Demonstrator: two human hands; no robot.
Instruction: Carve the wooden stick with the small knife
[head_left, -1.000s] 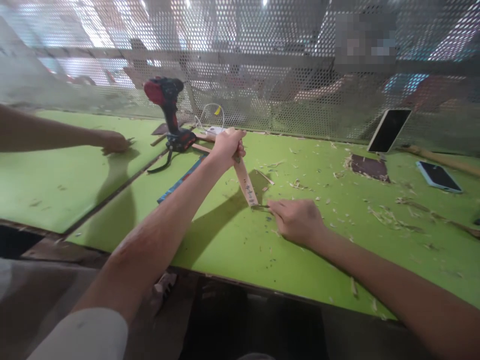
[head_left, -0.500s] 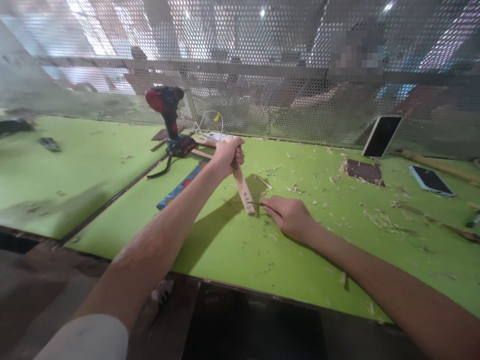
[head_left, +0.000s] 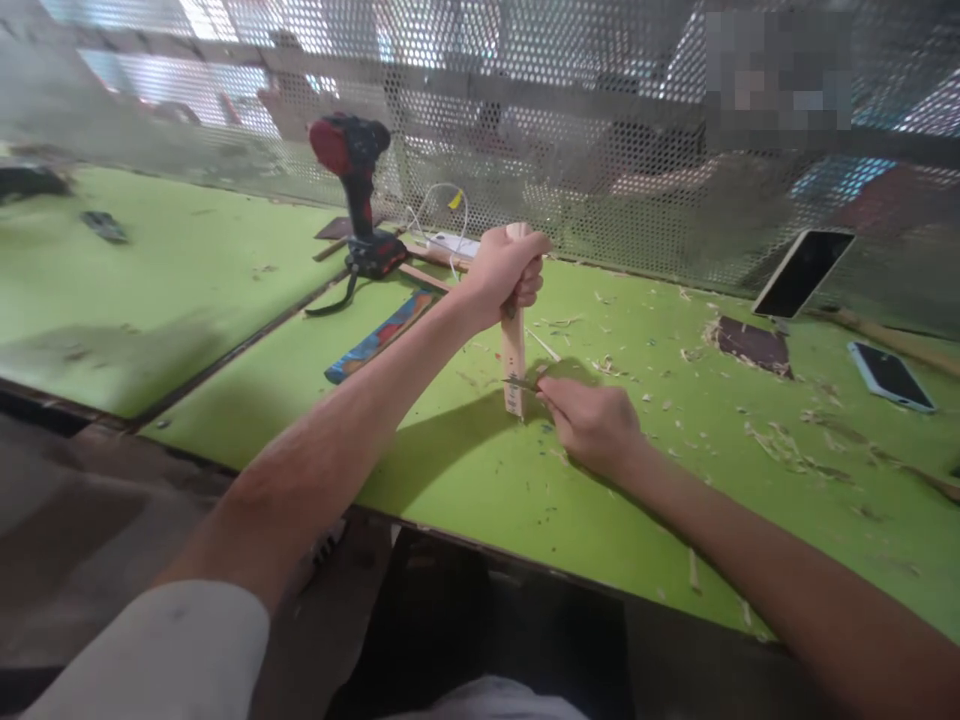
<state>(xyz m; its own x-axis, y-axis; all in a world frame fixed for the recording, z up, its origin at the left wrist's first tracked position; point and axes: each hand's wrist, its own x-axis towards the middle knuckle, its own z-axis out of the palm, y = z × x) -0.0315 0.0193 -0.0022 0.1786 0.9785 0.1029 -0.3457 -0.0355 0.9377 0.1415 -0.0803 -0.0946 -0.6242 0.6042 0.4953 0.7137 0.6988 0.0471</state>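
Note:
My left hand (head_left: 508, 272) is wrapped around the upper part of a flat wooden stick (head_left: 513, 345), which stands nearly upright with its lower end at the green tabletop. Dark markings show on the stick's lower face. In my right hand (head_left: 596, 420) is a small knife (head_left: 523, 383), pinched between thumb and fingers. Its thin blade lies across the stick's marked lower part. Most of the knife's handle is hidden in the fingers.
A red and black cordless drill (head_left: 360, 190) stands at the back left, near a blue patterned strip (head_left: 379, 335). Two phones, one propped (head_left: 804, 273) and one flat (head_left: 891, 375), are at the right. Wood shavings (head_left: 787, 450) litter the green table (head_left: 465, 480). Behind is a perforated metal screen (head_left: 570, 140).
The stick has swung from a slant to nearly upright. The knife has come from the stick's edge to across its face. The camera view has shifted slightly.

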